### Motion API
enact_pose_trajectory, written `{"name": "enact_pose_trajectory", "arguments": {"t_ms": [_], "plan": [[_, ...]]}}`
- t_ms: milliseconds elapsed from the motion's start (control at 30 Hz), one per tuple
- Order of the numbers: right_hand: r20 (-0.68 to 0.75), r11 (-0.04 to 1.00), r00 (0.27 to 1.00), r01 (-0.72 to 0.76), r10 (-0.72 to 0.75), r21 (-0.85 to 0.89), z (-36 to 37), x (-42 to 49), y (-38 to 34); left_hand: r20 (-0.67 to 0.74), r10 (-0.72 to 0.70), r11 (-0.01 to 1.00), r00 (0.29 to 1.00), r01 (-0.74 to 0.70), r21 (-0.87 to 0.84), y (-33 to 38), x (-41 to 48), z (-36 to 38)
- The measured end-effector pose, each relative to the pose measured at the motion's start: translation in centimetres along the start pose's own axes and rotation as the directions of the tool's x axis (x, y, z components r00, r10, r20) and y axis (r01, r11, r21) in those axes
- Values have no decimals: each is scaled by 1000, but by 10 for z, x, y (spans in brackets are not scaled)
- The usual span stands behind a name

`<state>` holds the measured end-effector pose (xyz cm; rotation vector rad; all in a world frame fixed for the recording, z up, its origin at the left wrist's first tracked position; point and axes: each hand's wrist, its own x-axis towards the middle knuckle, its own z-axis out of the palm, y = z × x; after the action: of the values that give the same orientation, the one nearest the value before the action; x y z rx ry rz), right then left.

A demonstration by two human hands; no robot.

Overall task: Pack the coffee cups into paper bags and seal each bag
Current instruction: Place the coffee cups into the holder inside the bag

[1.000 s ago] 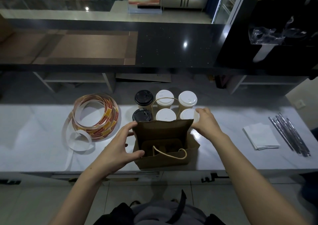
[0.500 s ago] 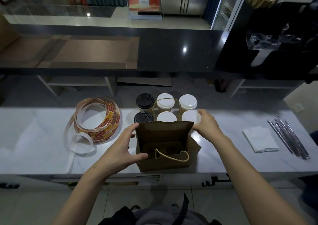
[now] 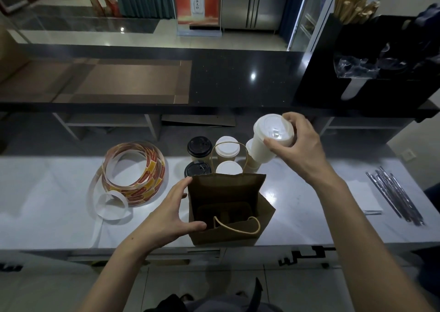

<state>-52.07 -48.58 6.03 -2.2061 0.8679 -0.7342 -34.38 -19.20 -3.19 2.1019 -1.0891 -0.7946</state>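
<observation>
An open brown paper bag [image 3: 228, 234] with rope handles stands on the white counter, a cardboard cup carrier visible inside. My left hand [image 3: 175, 210] grips the bag's left side, thumb on the front wall. My right hand [image 3: 298, 144] holds a white-lidded coffee cup [image 3: 266, 142] lifted in the air, above and behind the bag's right side. Behind the bag stand several more cups: two with black lids [image 3: 199, 146] and white-lidded ones [image 3: 227, 147], one partly hidden behind the lifted cup.
A loose roll of red and yellow sticker tape [image 3: 134, 178] lies left of the bag. Wrapped straws [image 3: 395, 196] and napkins [image 3: 367, 198] lie at the right. A dark raised counter [image 3: 238, 78] runs behind, with a black organiser [image 3: 371, 56] at its right.
My right hand has lifted the front right white-lidded cup off the counter, up and to the right. My left hand stays on the bag.
</observation>
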Motion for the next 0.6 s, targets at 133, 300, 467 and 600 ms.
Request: {"name": "enact_pose_trajectory", "arguments": {"t_ms": [133, 300, 467, 600], "plan": [[-11, 995, 996, 87, -86, 59, -14, -3, -29, 9, -3, 1000, 1000, 3, 4, 1, 1, 1], [14, 981, 988, 152, -154, 122, -25, -11, -54, 24, -9, 1000, 1000, 9, -2, -1, 0, 2], [37, 968, 980, 187, -196, 168, -26, -19, -67, 22, -21, 999, 1000, 20, 27, 1, 0, 3], [38, 956, 976, 204, -216, 209, -27, -21, -73, 14, -27, 999, 1000, 26, 20, 2, 1, 4]]}}
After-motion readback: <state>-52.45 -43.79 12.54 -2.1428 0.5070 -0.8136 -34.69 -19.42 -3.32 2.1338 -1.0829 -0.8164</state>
